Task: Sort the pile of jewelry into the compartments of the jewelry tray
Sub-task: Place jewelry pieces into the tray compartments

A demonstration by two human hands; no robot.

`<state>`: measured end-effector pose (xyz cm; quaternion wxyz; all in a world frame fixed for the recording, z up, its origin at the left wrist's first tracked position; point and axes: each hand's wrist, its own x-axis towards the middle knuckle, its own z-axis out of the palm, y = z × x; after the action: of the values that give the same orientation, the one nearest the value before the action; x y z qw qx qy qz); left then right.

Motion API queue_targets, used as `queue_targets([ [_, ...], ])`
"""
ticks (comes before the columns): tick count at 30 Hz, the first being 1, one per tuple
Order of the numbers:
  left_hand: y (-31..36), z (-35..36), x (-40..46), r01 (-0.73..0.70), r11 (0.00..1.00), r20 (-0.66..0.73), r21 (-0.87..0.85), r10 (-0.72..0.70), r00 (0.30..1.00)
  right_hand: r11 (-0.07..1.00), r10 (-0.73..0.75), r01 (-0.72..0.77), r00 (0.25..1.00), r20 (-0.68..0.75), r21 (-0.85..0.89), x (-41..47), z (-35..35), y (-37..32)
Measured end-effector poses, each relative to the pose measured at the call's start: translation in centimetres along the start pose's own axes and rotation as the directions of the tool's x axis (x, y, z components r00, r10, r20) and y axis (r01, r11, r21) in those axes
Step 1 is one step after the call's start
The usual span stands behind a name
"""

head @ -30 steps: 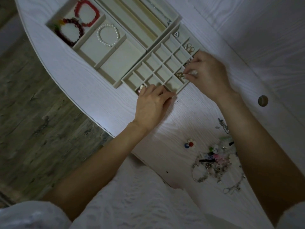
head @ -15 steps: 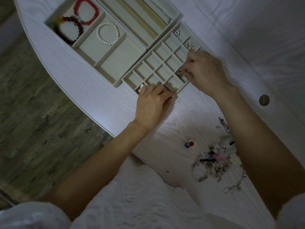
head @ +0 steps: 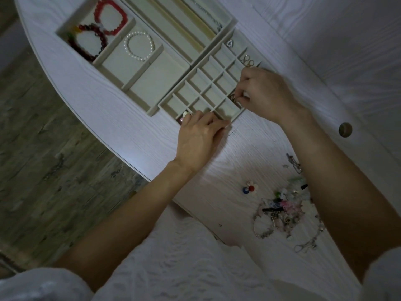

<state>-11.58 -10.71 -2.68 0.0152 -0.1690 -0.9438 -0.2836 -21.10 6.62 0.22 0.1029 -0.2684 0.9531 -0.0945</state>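
Observation:
A cream jewelry tray with a grid of small compartments (head: 208, 88) lies on the white table. My right hand (head: 264, 94) reaches over its right edge, fingertips pinched on a small metal ring (head: 234, 98) inside a compartment. My left hand (head: 199, 135) rests flat on the tray's near edge, fingers together, beside a pale and a pink bead (head: 184, 117). The jewelry pile (head: 284, 209) lies near my right forearm. Rings (head: 247, 59) and a triangular piece (head: 230, 43) sit in far compartments.
A larger tray (head: 152, 81) holds a red bracelet (head: 110, 17), a dark bead bracelet (head: 89, 41) and a pearl bracelet (head: 139, 46). A long-slot tray (head: 184, 22) lies behind. Red, blue and white beads (head: 249, 189) lie loose. A round knob (head: 345, 129) is on the right.
My right hand has moved left and down into the grid tray, lowering the small ring into a compartment. My left hand has stayed on the tray's near edge.

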Motion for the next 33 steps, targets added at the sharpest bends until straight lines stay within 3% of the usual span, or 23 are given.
queue_targets([
  [6,-0.1,0.1,-0.1,-0.001,1.000,-0.003,-0.004,0.001,1.000,0.996,-0.087,0.086,0.996,-0.012,-0.038,-0.2,-0.8,0.2],
  [12,-0.1,0.1,0.0,-0.005,1.000,-0.005,-0.002,0.005,1.000,0.991,-0.129,0.131,0.988,0.080,-0.026,0.2,-0.6,0.5],
  [18,-0.2,0.1,0.0,-0.009,1.000,-0.004,0.001,0.009,1.000,0.998,-0.040,0.037,0.998,0.053,0.053,0.0,-0.4,0.5],
  [23,-0.2,0.0,0.0,-0.015,1.000,-0.004,-0.011,0.015,1.000,0.965,0.141,-0.133,0.990,-0.021,0.228,-0.2,-0.7,1.0],
  [27,-0.3,0.1,-0.1,-0.017,1.000,0.000,-0.011,0.017,1.000,0.961,0.203,-0.186,0.977,-0.067,0.202,-0.2,-0.7,0.9],
  [33,-0.3,0.2,-0.1,-0.017,1.000,-0.003,-0.003,0.017,1.000,0.985,0.148,-0.143,0.987,-0.054,0.093,0.4,-0.1,-0.1],
])
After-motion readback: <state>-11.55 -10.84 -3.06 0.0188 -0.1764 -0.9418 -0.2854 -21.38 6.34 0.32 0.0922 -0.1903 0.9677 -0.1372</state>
